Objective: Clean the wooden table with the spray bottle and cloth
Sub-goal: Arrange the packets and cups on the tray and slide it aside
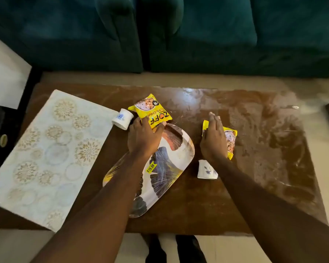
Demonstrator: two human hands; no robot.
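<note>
The wooden table (254,141) is dark brown, its right half smeared and glossy. My left hand (142,137) grips the near edge of a yellow snack packet (150,109) above the far end of a patterned oval tray (160,171). My right hand (215,139) lies flat with straight fingers on a second yellow snack packet (231,141) to the right of the tray. No spray bottle or cloth is in view.
A pale floral placemat (46,154) covers the table's left part. One white cup (123,118) lies beside the left packet, another white cup (205,170) under my right forearm. A dark green sofa (179,35) stands beyond the table.
</note>
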